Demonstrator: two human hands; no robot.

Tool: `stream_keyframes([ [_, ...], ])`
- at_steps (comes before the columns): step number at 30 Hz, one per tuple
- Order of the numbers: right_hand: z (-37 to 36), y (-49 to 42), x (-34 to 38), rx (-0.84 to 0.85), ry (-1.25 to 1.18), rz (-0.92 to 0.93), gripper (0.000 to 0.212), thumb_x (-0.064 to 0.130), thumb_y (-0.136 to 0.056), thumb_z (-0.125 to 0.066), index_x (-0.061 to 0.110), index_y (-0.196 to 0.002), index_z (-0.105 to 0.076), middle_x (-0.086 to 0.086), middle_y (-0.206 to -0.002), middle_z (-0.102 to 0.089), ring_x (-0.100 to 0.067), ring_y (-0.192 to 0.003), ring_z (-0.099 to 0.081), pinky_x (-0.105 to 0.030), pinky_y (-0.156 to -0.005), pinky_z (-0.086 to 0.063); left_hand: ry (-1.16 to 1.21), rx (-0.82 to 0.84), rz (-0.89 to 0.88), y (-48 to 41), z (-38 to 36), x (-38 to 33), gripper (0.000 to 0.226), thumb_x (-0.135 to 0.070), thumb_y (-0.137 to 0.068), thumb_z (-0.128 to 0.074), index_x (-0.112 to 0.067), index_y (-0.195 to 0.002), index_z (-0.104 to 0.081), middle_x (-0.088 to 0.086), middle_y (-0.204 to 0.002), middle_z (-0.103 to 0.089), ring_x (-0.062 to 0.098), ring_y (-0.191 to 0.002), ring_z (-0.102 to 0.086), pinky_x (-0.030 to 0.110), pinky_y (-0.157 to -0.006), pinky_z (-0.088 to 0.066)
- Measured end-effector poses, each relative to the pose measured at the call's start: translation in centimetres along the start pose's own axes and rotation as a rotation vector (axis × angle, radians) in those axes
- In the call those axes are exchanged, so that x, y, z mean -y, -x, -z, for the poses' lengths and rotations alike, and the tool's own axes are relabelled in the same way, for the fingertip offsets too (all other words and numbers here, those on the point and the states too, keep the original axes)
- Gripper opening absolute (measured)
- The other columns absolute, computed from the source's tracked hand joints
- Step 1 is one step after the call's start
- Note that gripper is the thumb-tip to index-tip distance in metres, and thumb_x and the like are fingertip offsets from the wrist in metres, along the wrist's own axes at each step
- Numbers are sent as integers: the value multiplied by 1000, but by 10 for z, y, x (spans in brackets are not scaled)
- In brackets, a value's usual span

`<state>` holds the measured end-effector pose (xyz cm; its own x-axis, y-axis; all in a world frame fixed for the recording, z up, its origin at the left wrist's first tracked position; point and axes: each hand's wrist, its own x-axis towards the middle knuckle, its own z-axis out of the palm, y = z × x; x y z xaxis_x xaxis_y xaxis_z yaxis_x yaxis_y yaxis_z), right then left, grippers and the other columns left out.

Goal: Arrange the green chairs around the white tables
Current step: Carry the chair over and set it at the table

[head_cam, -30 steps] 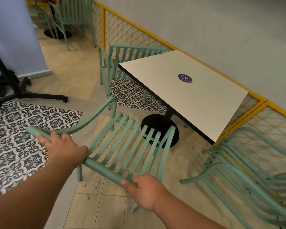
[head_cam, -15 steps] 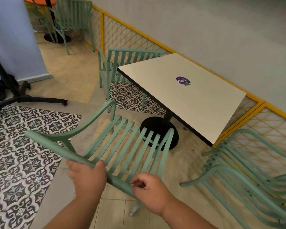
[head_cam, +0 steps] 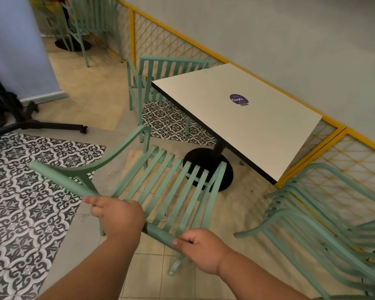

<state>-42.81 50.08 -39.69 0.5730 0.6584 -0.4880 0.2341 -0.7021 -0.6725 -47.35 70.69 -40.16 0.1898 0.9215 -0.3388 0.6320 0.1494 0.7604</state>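
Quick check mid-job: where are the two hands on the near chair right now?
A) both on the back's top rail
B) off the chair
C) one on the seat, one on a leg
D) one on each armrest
A: the left hand and the right hand both grip the top rail of the chair, with fingers curled round it, near the table.

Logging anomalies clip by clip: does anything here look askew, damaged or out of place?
Nothing looks spilled or broken. Only the stack of green chairs at the right, beside the white table, seems out of place: nested rather than set around it. The left hand and right hand grip another chair by its top rail.
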Motion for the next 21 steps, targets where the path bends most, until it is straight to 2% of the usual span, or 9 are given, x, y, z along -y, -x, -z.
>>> stream_keyframes([
  [7, -2, 3, 3, -12, -15, -8, 52, 62, -93, -54, 16, -70, -52, 7, -58, -39, -7, -55, -38, -32, -58, -31, -26, -24, -15, -4, -2, 2, 100, -4, -91, -60, 2, -156, 16, 33, -141, -35, 36, -86, -49, 42, -68, -43],
  [9, -4, 3, 5, -15, -8, -16, 51, 64, -92, -52, 19, -69, -52, 9, -56, -39, -6, -54, -38, -32, -58, -31, -32, -29, -18, -6, -2, 3, 101, -4, -90, -61, 3, -156, 15, 34, -140, -36, 38, -87, -51, 42, -68, -42],
  [14, -10, 0, 8, -24, -12, -35, 51, 70, -87, -49, 24, -64, -52, 10, -55, -40, -5, -53, -39, -32, -58, -32, -71, -48, -19, -14, -2, 6, 102, -5, -90, -62, 2, -156, 15, 33, -140, -36, 30, -80, -43, 42, -66, -42],
  [18, -12, 1, 12, -23, -36, -33, 47, 68, -87, -50, 30, -60, -54, 13, -53, -44, -3, -52, -40, -32, -58, -34, -87, -34, -51, -19, 0, 7, 101, -7, -91, -61, 2, -156, 16, 33, -139, -37, 42, -94, -57, 44, -68, -45],
  [21, -12, 2, 17, -15, -30, -33, 44, 62, -94, -51, 35, -60, -56, 15, -54, -46, -2, -54, -43, -30, -58, -36, -116, -8, -52, -20, 4, 8, 102, -9, -92, -61, 2, -155, 18, 32, -137, -37, 44, -99, -58, 49, -72, -53],
])
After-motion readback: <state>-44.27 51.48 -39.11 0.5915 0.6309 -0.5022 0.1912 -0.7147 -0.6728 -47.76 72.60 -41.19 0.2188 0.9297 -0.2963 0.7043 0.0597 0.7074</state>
